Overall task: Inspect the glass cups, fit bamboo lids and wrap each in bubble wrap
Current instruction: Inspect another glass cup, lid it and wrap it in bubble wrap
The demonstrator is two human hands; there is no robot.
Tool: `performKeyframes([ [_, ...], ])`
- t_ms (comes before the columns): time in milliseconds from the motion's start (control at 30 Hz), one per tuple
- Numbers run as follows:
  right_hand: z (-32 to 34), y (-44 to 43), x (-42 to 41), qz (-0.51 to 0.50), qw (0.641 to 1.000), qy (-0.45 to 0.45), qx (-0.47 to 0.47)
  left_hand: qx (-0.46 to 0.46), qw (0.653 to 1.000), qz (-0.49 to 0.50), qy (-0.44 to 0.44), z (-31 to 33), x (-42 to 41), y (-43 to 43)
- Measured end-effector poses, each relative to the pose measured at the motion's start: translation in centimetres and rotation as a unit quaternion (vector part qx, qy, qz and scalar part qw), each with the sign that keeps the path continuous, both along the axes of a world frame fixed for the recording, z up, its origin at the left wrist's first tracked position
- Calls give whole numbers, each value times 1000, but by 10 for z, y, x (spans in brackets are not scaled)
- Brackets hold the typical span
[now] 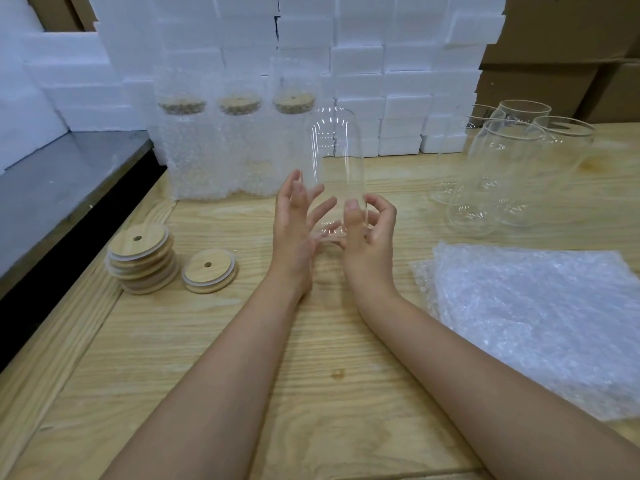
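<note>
A clear glass cup (337, 157) stands upright above the wooden table (242, 358), held between both hands at the centre. My right hand (370, 237) grips its lower part, thumb in front and fingers curled behind. My left hand (294, 230) is at the cup's left side with fingers spread and straight, fingertips against the glass. A stack of bamboo lids (140, 259) and a shorter pile of lids (209, 270) lie to the left. Sheets of bubble wrap (536, 323) lie to the right. Three wrapped, lidded cups (239, 150) stand behind.
Several bare glass cups (509, 168) stand at the back right. White foam blocks (363, 64) form a wall along the back, with cardboard boxes (571, 46) at the far right. A grey metal surface (69, 181) borders the table on the left.
</note>
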State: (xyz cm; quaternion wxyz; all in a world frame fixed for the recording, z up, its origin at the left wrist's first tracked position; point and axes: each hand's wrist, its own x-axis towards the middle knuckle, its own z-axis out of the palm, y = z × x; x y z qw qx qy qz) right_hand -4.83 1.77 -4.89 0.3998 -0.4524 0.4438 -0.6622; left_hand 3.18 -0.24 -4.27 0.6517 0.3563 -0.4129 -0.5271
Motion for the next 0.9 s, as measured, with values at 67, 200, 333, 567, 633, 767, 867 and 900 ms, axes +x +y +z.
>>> performKeyframes([
  [67,-1,-2,0,2,998,-68,19,8,999,-26,17,-1,1,-3],
  [200,-1,-6,-2,-13,986,-156,62,30,998,-40,36,-2,1,-5],
  [333,0,-7,-3,-4,976,-192,105,44,997,-58,24,-2,0,-4],
  [567,0,-6,-3,8,974,-192,118,44,999,-11,7,1,-1,-2],
  [633,0,-4,-2,-7,984,-141,105,42,999,12,14,-1,-1,-3],
  [767,1,1,-2,-32,996,-67,49,16,998,59,-6,-5,2,-4],
  [867,3,6,2,-24,999,-11,30,-7,996,88,-21,-3,2,-2],
  [900,3,7,3,-20,1000,11,21,-13,995,95,-31,-3,2,-2],
])
